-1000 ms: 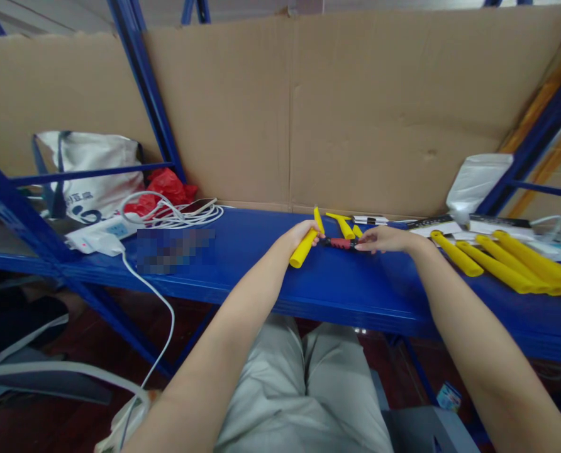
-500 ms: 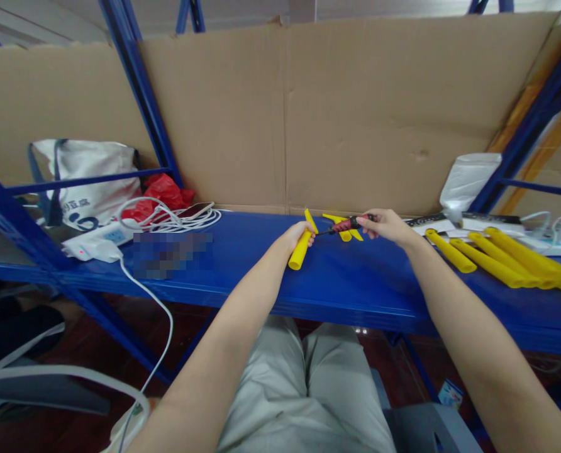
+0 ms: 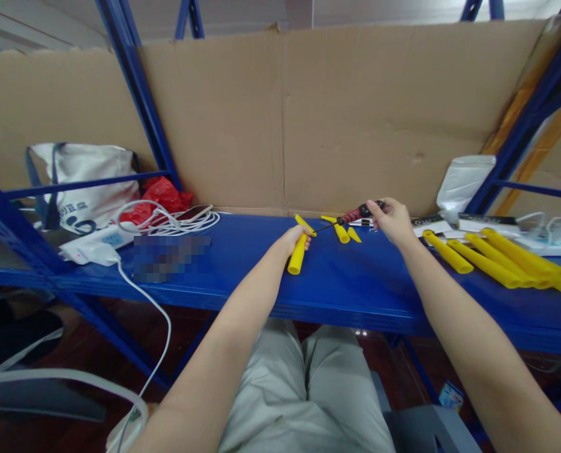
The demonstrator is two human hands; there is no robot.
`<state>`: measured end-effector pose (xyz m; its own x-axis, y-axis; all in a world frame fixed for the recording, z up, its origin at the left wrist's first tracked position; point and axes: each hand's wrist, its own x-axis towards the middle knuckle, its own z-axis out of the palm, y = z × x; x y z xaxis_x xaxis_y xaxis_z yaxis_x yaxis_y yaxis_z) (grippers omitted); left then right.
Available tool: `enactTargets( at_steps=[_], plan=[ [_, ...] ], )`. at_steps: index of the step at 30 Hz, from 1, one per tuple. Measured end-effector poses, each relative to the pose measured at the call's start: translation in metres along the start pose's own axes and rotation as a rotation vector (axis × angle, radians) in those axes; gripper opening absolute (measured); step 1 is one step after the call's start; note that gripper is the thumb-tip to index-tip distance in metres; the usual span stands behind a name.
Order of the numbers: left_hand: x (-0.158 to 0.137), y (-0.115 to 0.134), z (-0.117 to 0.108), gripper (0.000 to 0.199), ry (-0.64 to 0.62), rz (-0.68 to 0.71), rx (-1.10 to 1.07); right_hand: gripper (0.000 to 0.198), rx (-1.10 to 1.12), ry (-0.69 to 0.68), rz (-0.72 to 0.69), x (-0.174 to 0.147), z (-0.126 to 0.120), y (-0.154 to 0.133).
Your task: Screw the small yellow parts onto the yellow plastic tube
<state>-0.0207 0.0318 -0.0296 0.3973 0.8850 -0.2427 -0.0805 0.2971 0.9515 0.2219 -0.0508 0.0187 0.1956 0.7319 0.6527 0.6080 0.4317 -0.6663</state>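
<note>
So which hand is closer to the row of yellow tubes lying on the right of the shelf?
Right. The right hand, gripping the red-handled screwdriver, sits just left of the yellow tubes. The left hand, holding a single yellow tube, is farther left.

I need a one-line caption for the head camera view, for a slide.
Left hand holds a yellow tube on the blue shelf; right hand holds a red-handled screwdriver pointing at it.

The tube (image 3: 298,254) in my left hand (image 3: 295,238) is yellow. The screwdriver (image 3: 353,216) in my right hand (image 3: 390,219) has a red and black handle. The shelf (image 3: 243,264) is bright blue. More yellow tubes (image 3: 497,264) lie on it. The cardboard (image 3: 356,119) is brown, the cables (image 3: 177,217) are white, the bag (image 3: 165,192) is red.
</note>
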Motion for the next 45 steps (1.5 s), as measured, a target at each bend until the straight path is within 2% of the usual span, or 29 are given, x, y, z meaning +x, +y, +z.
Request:
enactTargets(
  at_steps=[13,24,36,45],
  plan=[
    [-0.02,0.005,0.014,0.011,0.04,-0.032,0.001,0.046,-0.004,0.017,0.035,0.002,0.004,0.004],
    [-0.033,0.009,0.021,0.013,0.083,-0.035,0.025,0.048,0.07,0.114,0.258,-0.001,0.012,0.014],
    [-0.03,0.008,0.021,0.009,0.068,-0.038,0.033,0.046,0.129,0.106,0.268,-0.002,0.01,0.007],
    [-0.006,0.002,0.003,0.009,0.014,-0.012,0.026,0.047,0.093,0.103,0.251,-0.002,0.011,0.006]
  ],
)
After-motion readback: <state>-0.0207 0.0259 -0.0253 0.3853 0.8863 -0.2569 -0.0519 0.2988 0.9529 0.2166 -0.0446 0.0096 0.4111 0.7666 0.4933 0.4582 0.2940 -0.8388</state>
